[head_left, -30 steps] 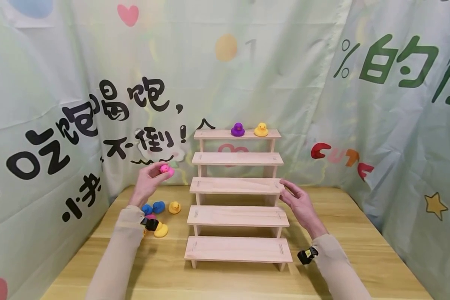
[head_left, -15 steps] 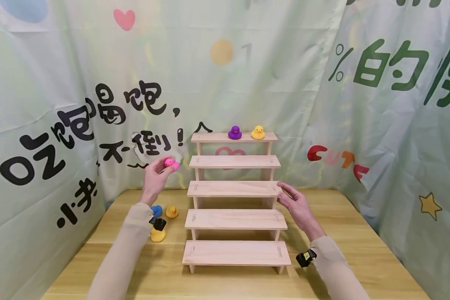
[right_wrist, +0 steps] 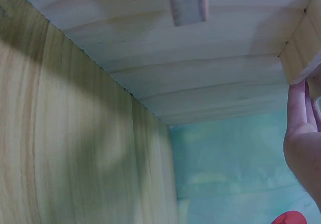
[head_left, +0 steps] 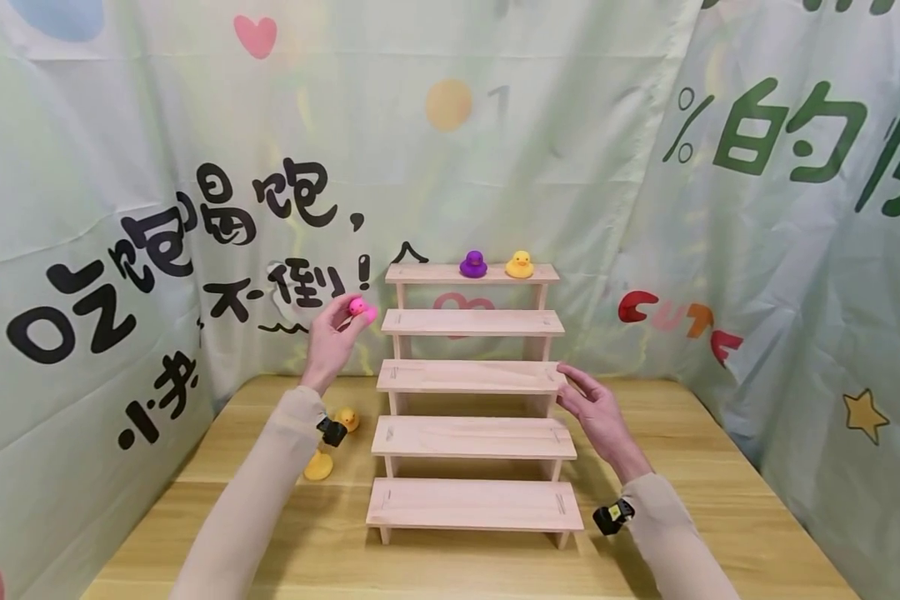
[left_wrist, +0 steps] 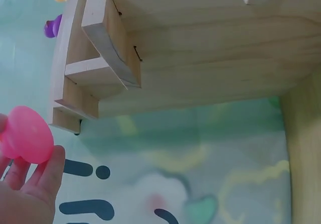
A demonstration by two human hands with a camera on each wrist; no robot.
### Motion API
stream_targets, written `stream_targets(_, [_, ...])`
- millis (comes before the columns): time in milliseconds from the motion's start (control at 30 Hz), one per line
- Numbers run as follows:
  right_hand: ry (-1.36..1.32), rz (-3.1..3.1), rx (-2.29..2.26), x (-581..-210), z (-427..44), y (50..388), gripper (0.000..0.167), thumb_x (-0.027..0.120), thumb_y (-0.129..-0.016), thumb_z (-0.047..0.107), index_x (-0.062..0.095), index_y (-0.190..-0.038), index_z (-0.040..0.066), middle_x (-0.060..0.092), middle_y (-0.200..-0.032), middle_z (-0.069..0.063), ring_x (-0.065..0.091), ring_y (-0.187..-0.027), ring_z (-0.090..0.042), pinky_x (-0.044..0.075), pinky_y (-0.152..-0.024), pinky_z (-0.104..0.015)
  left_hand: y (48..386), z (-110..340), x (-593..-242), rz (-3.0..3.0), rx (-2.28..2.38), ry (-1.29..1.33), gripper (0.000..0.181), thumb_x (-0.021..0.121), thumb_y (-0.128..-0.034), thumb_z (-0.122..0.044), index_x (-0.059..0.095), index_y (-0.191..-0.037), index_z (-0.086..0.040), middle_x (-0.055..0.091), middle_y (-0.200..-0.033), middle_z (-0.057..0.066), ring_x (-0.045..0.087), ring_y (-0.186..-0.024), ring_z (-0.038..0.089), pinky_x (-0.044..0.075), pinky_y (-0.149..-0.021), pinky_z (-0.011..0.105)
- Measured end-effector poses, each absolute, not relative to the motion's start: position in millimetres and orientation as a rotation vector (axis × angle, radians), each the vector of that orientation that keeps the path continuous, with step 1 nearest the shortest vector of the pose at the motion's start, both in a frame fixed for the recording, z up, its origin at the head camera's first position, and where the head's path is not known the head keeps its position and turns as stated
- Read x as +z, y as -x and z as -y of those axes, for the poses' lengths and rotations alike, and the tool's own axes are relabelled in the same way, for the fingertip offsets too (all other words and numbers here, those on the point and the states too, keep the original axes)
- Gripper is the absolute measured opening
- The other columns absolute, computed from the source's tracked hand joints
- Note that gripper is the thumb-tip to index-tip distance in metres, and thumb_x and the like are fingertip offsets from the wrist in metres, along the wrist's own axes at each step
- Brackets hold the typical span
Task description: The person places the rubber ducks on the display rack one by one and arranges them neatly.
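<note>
Between thumb and fingers my left hand (head_left: 332, 340) pinches a pink rubber duck (head_left: 362, 311), held in the air left of the stepped wooden rack (head_left: 465, 322). The same duck (left_wrist: 29, 134) shows at the left edge of the left wrist view. My right hand (head_left: 598, 417) touches the right end of the rack's middle shelf (head_left: 465, 377); in the right wrist view its fingers (right_wrist: 297, 106) reach up to the wood. A purple duck (head_left: 473, 265) and a yellow duck (head_left: 520, 265) stand on the top shelf, towards its right.
Two yellow ducks, one farther back (head_left: 347, 419) and one nearer (head_left: 318, 466), sit on the wooden table (head_left: 487, 571) left of the rack, partly behind my left wrist. A printed cloth (head_left: 555, 125) hangs behind and on both sides.
My left hand has moved up and to the right with the pink duck, closer to the rack. My left arm now covers the blue ducks. My right hand stays at the middle shelf.
</note>
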State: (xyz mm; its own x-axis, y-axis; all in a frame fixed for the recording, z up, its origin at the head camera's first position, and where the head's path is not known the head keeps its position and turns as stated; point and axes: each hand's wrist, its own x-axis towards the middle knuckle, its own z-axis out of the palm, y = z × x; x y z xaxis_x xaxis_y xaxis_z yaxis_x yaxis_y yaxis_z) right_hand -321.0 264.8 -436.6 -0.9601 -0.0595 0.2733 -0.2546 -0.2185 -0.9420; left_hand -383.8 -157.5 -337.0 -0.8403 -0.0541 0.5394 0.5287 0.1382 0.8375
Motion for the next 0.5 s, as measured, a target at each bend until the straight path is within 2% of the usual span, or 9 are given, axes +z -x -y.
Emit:
stream_targets(200, [-0.365,1.895,2.319,-436,-265,320,0.049,0.059,-0.099,0.015,0.045,-0.144,0.000,0.045,-0.147,-0.003,0.062,-0.111,0.000,0.052,-0.094,-0.019,390,149,-328,1.993,-1.714,0.509,0.048,0.074,-0.0891,-0.023,0.058,-0.132,-0.009,0.065,-0.122,0.015,0.061,-0.116,0.017,0.048,-0.103,0.031])
stream_targets(367, [-0.383,1.873,2.332,-436,-265,320,0.050,0.058,-0.099,0.012,0.043,-0.144,-0.003,0.052,-0.139,0.005,0.062,-0.110,0.000,0.052,-0.093,-0.020,392,142,-315,2.007,-1.704,0.547,0.046,0.070,-0.0919,-0.015,0.055,-0.135,-0.006,0.062,-0.128,0.017,0.058,-0.123,0.025,0.045,-0.108,0.038])
stream_targets(500, [-0.394,1.859,2.334,-435,-264,320,0.047,0.058,-0.099,0.012,0.046,-0.144,0.001,0.054,-0.137,0.005,0.062,-0.110,-0.001,0.052,-0.093,-0.020,385,135,-301,2.025,-1.687,0.555,0.043,0.066,-0.0935,-0.009,0.055,-0.134,-0.002,0.061,-0.128,0.020,0.057,-0.125,0.029,0.045,-0.107,0.040])
